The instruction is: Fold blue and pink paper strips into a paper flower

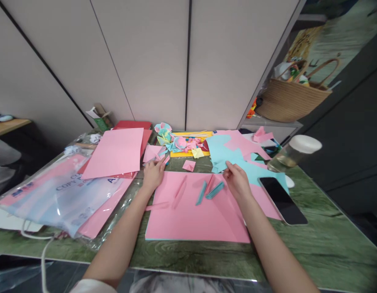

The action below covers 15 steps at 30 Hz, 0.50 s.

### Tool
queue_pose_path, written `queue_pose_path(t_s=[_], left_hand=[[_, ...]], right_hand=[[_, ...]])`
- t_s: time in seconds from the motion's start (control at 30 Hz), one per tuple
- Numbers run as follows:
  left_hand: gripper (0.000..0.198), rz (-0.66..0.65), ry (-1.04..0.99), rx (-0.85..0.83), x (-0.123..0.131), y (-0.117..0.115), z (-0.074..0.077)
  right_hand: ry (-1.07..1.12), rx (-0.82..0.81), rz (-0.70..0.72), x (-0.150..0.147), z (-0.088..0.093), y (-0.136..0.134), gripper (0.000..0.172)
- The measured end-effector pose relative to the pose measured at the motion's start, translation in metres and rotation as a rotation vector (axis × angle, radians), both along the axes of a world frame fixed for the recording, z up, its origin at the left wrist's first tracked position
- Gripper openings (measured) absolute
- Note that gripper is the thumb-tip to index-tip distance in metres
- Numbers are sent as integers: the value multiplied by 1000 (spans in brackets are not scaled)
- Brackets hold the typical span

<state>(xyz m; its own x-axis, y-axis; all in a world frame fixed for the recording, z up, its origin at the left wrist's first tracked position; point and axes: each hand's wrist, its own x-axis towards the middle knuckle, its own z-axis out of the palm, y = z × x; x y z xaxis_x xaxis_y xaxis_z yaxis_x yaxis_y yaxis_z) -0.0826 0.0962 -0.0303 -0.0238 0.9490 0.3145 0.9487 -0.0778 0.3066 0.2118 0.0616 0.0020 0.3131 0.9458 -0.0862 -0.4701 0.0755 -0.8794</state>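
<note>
Nearest me, a large pink paper sheet lies flat by the table's near edge, with teal and pink folded paper strips on it. My left hand rests straight fingers, held side by side, on a small pink folded paper farther in. My right hand has its fingers curled, and I cannot tell its grip.

On the clear plastic paper pack to my left, blue letters read "COPY", then a cut-off word, then a lone "A". I can read nothing else.
</note>
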Motion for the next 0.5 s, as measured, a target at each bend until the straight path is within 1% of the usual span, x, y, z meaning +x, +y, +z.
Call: queue_pose_path(t_s=[0.1,0.2,0.27,0.37,0.43,0.5], left_hand=[[39,16,43,-22,2,0,-4],[38,13,-11,-30,1,3,-4],[39,-6,-60,-24,-2,5,-1],[42,-38,-95,-12,-7,3,10],[43,-56,-127,-13,-11,-3,21],[42,-143,-272,-120,-13,-13,33]], right_hand=[[-22,-6,12,-1,-1,0,37],[-60,-10,20,-6,-1,-2,38],[-108,-9,38,-11,-2,-5,38],[-226,-20,132,-21,-2,-10,33],[-285,-33,208,-28,-3,-14,29],[-335,-52,303,-34,-3,-18,26]])
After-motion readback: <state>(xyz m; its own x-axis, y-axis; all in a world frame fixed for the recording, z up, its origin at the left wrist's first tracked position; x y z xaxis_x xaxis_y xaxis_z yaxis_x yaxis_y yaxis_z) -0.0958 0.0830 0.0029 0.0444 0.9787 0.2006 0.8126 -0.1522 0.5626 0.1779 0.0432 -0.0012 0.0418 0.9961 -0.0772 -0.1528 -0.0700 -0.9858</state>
